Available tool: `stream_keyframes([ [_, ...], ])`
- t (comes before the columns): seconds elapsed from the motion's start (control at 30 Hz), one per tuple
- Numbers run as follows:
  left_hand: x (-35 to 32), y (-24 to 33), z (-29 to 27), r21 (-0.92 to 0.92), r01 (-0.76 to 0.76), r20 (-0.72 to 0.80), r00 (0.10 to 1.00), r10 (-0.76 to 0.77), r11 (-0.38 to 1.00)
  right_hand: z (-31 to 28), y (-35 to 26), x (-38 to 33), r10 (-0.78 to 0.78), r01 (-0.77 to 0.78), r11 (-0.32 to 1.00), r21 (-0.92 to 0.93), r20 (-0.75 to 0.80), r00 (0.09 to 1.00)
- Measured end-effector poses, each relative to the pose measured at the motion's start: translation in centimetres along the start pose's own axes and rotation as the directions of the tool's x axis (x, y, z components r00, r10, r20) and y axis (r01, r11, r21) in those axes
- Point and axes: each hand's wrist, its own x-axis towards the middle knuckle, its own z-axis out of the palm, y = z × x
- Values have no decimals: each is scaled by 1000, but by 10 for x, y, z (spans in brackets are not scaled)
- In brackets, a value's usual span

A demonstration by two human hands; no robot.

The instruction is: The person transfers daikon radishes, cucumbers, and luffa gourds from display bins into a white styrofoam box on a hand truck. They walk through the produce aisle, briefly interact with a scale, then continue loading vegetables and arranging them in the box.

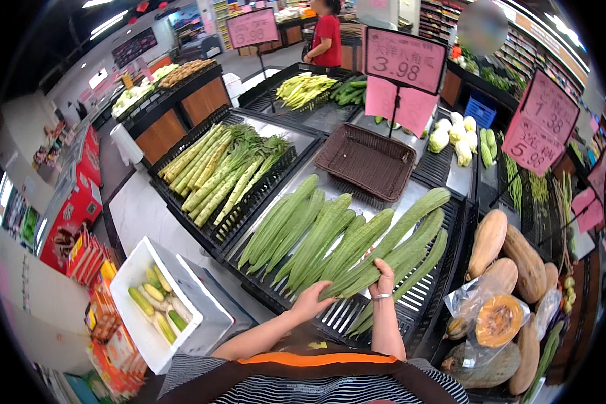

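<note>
My left hand [312,301] is closed around the lower end of a long green ridged luffa [351,280]. Farther along the same luffa, my right hand [382,279], with a bracelet at the wrist, grips it from the right side. The luffa lies tilted, its far end toward the upper right, close beside other long luffas. A row of ridged luffas [291,225] spreads to the left on the slotted metal display [343,315]. Just beyond them sits a brown woven basket [367,160].
A black crate of stem lettuce [205,168] is at the left of the luffas. Nearer left stands a white foam box [205,316] with several cucumbers. Pumpkins [512,259], some bagged, lie at right. Sign stands [405,64] rise behind. A person in red [326,44] stands far back.
</note>
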Motion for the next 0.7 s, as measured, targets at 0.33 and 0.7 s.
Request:
stream_keyframes([
  [0.33,-1,53,-33,-119,-170,-176,973,147,978,144,-69,-48,-106,191,947,-258,311,945],
  [0.7,-148,72,-113,-155,-39,-392,919,-25,987,258,11,-122,412,-224,900,-375,560,719],
])
